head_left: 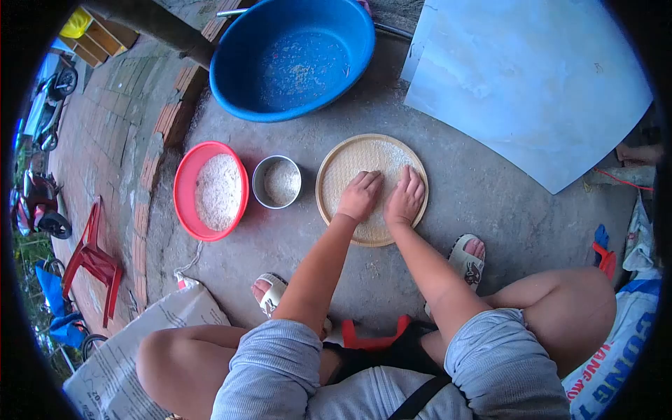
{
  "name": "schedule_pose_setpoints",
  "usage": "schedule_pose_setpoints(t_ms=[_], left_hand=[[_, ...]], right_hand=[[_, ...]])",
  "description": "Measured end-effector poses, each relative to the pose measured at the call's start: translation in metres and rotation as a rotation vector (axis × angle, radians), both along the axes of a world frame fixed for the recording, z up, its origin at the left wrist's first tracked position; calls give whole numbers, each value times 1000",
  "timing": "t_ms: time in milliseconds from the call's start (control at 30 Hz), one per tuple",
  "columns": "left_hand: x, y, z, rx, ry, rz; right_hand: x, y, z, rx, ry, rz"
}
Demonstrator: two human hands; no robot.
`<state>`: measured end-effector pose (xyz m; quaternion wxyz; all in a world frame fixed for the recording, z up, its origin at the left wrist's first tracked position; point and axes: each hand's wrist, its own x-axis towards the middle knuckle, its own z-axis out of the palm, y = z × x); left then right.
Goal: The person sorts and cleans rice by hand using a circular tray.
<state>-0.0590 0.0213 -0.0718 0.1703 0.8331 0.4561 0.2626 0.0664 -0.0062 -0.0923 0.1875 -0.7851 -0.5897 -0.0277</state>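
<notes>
A round woven bamboo tray (pixel 338 164) lies on the concrete floor in front of me, with pale grain or meal scattered over its surface. My left hand (pixel 360 196) rests on the middle of the tray, palm down, its fingers stretched forward and slightly bent. Close beside it, my right hand (pixel 406 197) lies on the tray's right part with its fingers laid out. Nothing shows gripped in either hand; what is under the palms is hidden. Left of the tray stand a metal pot (pixel 278 182) with some grain inside and a red basin (pixel 183 203) holding whitish, flour-like grain.
A large blue tub (pixel 231 98) with crumbs in its bottom stands at the back. At the back right lies a pale sheet (pixel 518 84). Sacks (pixel 154 336) flank my knees. A red plastic chair (pixel 94 259) and motorbikes are off to the left, past a brick edge.
</notes>
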Motion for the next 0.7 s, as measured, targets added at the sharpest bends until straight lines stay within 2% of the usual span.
schedule_pose_setpoints(t_ms=[133,233,433,533,567,633,667,700], left_hand=[[-12,-13,-4,51,10,17],[-22,-27,-1,-65,115,24],[-32,-34,0,-148,-84,191],[-44,-28,7,-294,-226,359],[-50,-24,11,-360,-202,408],[-63,-13,22,-504,-270,490],[-69,-8,27,-547,-348,519],[-74,-5,34,-590,-428,549]], right_hand=[[0,-2,0,15,-10,-5],[1,-3,4,23,12,11],[1,-11,14,63,116,138],[-18,-14,33,177,266,86],[-23,-12,31,175,264,88],[-33,-1,27,-58,758,89],[-40,4,30,-59,753,94],[-50,7,43,-104,1169,-7]])
